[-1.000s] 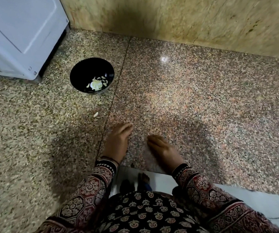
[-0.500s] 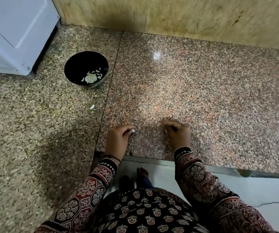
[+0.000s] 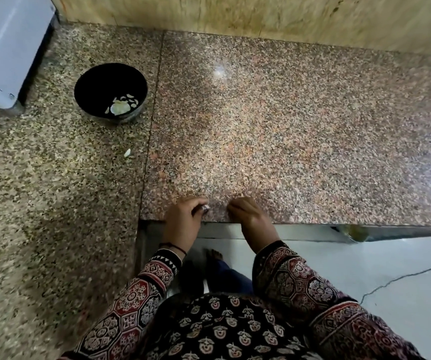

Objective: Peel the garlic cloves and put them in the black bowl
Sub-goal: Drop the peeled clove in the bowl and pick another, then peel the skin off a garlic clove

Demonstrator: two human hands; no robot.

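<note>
The black bowl (image 3: 110,92) stands on the granite counter (image 3: 287,131) at the back left, with several pale garlic pieces (image 3: 120,106) inside it. One small pale garlic bit (image 3: 127,152) lies loose on the counter in front of the bowl. My left hand (image 3: 183,222) is at the counter's front edge, its fingers curled and pinching a small pale garlic clove (image 3: 205,208). My right hand (image 3: 250,216) rests beside it on the edge. Its fingers are curled under, and nothing shows in them.
A white appliance (image 3: 6,48) stands at the back left next to the bowl. A yellowish stone wall (image 3: 261,14) runs along the back of the counter. Below the front edge are a pale floor (image 3: 365,268) and my foot (image 3: 214,255).
Both hands went from lying flat on the counter to curled at its front edge, the left now pinching a small clove. The view has shifted back so that more floor shows.
</note>
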